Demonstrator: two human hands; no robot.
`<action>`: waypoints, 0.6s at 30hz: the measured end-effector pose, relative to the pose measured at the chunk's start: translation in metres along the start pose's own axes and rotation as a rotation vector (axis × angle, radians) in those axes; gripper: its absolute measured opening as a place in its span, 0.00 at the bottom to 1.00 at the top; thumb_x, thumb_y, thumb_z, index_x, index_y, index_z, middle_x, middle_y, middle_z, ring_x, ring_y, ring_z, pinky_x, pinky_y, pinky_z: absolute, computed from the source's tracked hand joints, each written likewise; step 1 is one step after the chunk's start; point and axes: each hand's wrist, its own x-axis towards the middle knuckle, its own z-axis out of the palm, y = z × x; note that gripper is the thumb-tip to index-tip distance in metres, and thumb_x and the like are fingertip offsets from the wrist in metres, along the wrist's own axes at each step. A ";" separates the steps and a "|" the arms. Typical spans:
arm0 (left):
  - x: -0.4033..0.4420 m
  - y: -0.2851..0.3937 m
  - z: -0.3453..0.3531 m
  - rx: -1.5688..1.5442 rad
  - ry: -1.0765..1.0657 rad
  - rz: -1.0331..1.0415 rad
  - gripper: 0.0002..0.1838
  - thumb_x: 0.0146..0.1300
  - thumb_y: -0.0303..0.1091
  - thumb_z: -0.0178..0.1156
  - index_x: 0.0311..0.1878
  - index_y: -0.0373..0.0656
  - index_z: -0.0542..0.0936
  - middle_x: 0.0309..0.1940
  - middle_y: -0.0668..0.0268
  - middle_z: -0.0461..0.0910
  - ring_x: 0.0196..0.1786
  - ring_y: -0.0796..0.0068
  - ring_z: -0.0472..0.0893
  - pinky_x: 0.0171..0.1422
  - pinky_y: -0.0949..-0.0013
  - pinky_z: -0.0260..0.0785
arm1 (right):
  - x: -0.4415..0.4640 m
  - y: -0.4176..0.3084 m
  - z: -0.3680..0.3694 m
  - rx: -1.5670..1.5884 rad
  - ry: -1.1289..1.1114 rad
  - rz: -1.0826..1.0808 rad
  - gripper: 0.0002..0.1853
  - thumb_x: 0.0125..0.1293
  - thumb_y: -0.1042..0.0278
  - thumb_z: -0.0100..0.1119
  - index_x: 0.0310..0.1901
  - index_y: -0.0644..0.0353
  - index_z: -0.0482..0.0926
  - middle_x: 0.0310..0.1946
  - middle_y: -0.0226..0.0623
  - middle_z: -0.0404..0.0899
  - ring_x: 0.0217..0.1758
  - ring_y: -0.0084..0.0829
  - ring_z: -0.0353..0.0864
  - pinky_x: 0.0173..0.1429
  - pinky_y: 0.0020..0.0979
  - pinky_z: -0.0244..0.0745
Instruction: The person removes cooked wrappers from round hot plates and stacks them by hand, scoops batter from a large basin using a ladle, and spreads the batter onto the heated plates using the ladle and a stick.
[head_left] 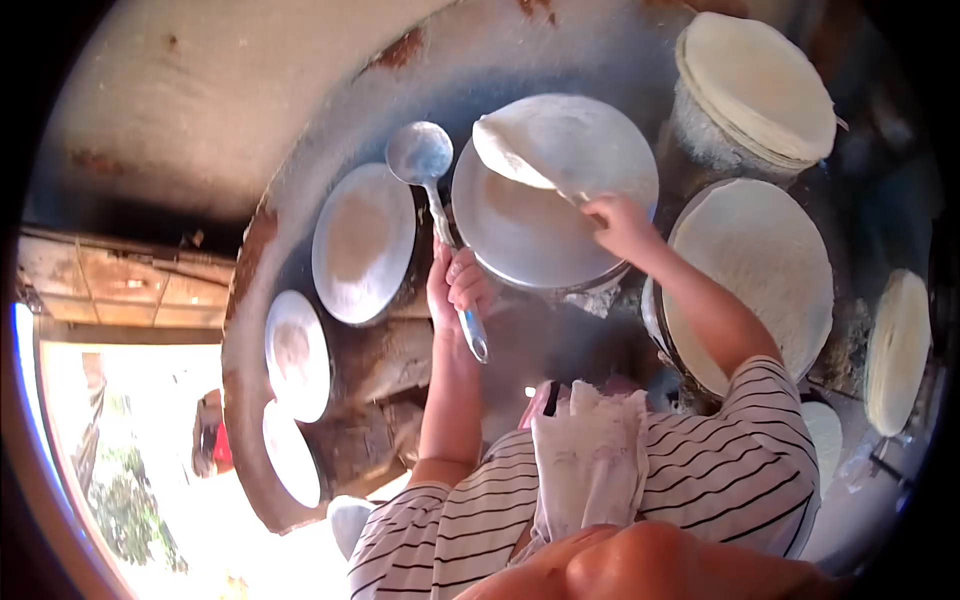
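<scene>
My left hand (459, 277) is wrapped round the handle of a metal ladle (420, 152), held upright with its bowl up, left of the middle griddle. On that round griddle (555, 245) lies a thin pale pancake (560, 125), its near-left edge lifted and folded back. My right hand (622, 226) is closed at the lifted edge, pinching it above the griddle. Whether a thin tool is also between those fingers I cannot tell. Below the fold, a tan patch of griddle shows.
A tall stack of pancakes (755, 85) stands at the back right. Another pale round (755, 270) covers the plate beside my right forearm, with a further stack (897, 350) at far right. Several round griddles, including one (362, 245), line the left. A rusty-edged curved surface (330, 130) surrounds them.
</scene>
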 end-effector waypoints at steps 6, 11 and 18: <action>-0.021 -0.004 -0.005 0.256 -0.019 0.244 0.12 0.74 0.37 0.44 0.57 0.58 0.71 0.21 0.73 0.57 0.13 0.87 0.55 0.11 0.83 0.50 | 0.025 0.065 -0.052 -0.237 0.118 -0.033 0.13 0.47 0.78 0.60 0.36 0.60 0.84 0.38 0.40 0.81 0.45 0.42 0.79 0.47 0.36 0.75; -0.007 -0.016 0.005 0.511 0.031 0.390 0.17 0.73 0.37 0.46 0.63 0.61 0.66 0.22 0.74 0.58 0.14 0.90 0.55 0.13 0.84 0.50 | 0.018 0.025 -0.028 0.025 -0.150 -0.031 0.14 0.44 0.81 0.58 0.36 0.61 0.83 0.36 0.41 0.81 0.43 0.43 0.79 0.46 0.36 0.74; -0.003 -0.017 0.016 1.067 0.444 0.560 0.32 0.70 0.28 0.48 0.73 0.64 0.52 0.20 0.75 0.60 0.13 0.88 0.56 0.13 0.81 0.48 | 0.085 0.077 -0.052 -0.120 -0.073 -0.086 0.15 0.43 0.83 0.58 0.36 0.61 0.83 0.37 0.40 0.81 0.42 0.41 0.79 0.48 0.35 0.74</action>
